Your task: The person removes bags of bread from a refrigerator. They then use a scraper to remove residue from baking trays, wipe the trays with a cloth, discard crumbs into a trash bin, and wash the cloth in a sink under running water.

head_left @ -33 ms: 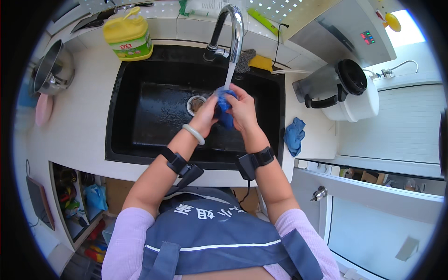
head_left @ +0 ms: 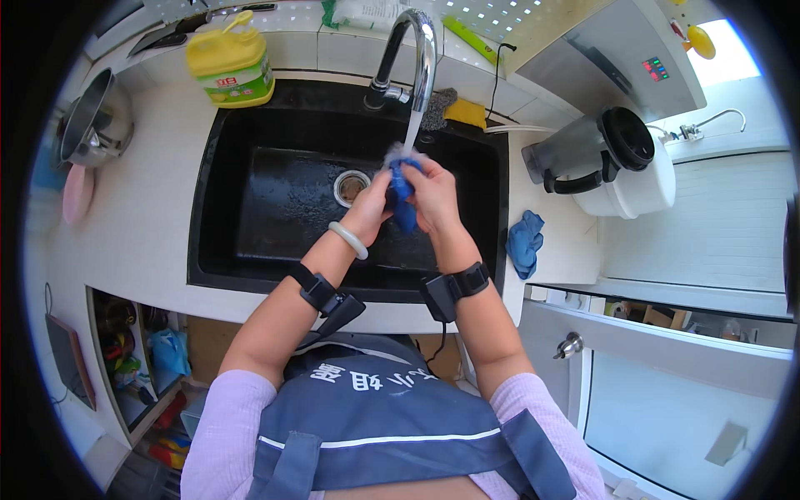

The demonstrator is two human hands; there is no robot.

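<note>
Between my two hands a wet blue cloth is pinched directly under the running water, and its lower end hangs down. My left hand, with a pale bangle on the wrist, closes on its left side. My right hand grips the right side with bent fingers. Water from the chrome faucet strikes the cloth's top and sprays over the fingertips. Both hands are above the black sink, to the right of its drain.
A yellow detergent jug stands behind the sink's left corner. A grey scrubber and yellow sponge lie behind the faucet. Another blue cloth and a blender jar are on the right counter. Metal bowls stand at left.
The blue cloth has shifted slightly in my fingers and looks narrower, with more water splashing around its top. My arms have barely moved.
</note>
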